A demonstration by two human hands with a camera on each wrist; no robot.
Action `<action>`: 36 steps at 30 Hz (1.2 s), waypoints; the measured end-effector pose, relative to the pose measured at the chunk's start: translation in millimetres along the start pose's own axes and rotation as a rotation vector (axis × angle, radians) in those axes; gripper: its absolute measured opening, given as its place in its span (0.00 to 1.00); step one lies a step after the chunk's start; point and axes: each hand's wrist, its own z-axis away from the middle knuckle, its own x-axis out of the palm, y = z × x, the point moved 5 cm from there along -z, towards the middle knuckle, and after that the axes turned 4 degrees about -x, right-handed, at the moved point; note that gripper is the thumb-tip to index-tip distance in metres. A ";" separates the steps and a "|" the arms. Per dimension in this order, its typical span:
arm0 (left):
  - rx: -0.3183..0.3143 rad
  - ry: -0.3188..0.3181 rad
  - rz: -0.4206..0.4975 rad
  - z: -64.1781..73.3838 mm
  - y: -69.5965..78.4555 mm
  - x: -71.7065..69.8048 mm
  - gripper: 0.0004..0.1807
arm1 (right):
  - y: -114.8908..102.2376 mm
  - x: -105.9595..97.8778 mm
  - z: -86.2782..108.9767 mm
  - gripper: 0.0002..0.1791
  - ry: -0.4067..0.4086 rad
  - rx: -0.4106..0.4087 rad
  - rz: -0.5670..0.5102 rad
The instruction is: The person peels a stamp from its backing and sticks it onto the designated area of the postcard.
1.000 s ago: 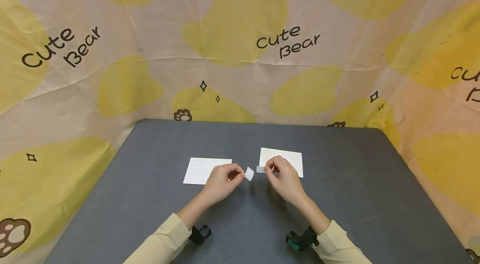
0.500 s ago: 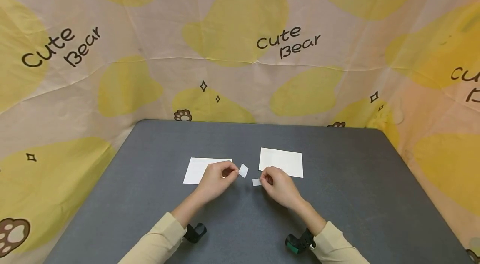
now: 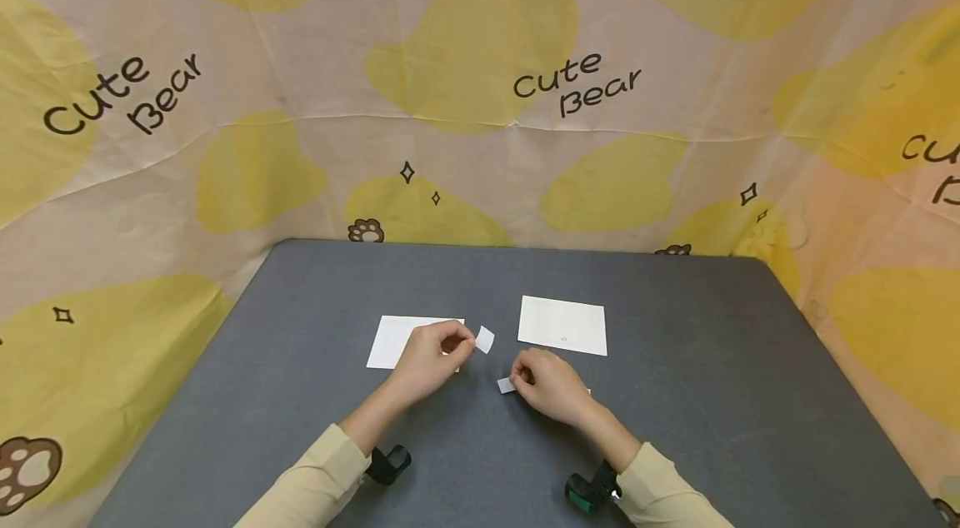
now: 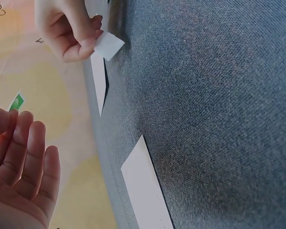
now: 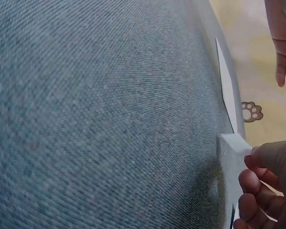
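Left hand [image 3: 429, 357]: thumb and fingertips pinch the left slip [image 3: 485, 340] by one edge; I'd judge that this leaves most of it uncovered.
Right hand [image 3: 551, 384]: pinching the right slip [image 3: 505, 386] at one end, its free end pointing toward the other hand.
Slip placing: both lie between my two hands, apart from each other, perhaps so each can be handled separately.
Slip make: small, thin, straight-edged, probably paper or film; the left one shows green print from my left wrist camera and white from the head.
White cards: left card [image 3: 386, 342] partly behind the left hand, right card [image 3: 562, 325] beyond the right; flat, smooth, four-sided, seemingly set aside for working room.
Desk [image 3: 480, 445]: dark grey-blue, finely woven texture.
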 end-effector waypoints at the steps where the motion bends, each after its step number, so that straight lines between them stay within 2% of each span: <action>1: 0.001 0.000 0.001 -0.1 -0.2 0.0 0.07 | 0.2 0.9 -0.2 0.08 -0.002 0.002 0.005; 11: -0.009 -0.004 0.008 0.6 0.3 -1.1 0.06 | 5.9 6.1 -1.0 0.09 -0.001 0.025 0.071; 17: -0.018 -0.003 0.008 1.6 0.0 -1.9 0.05 | 8.9 5.5 -0.5 0.07 0.032 0.018 0.091; 21: -0.027 0.007 0.013 1.4 -0.8 -1.9 0.06 | 8.4 -1.3 -1.7 0.06 0.106 0.004 0.103; 29: -0.047 -0.011 0.054 -0.2 -0.5 2.6 0.06 | -3.0 -21.7 -8.6 0.10 0.336 -0.140 0.048; 36: -0.070 -0.034 0.073 -1.9 1.8 6.0 0.04 | -10.2 -28.5 -12.8 0.13 0.388 -0.185 -0.004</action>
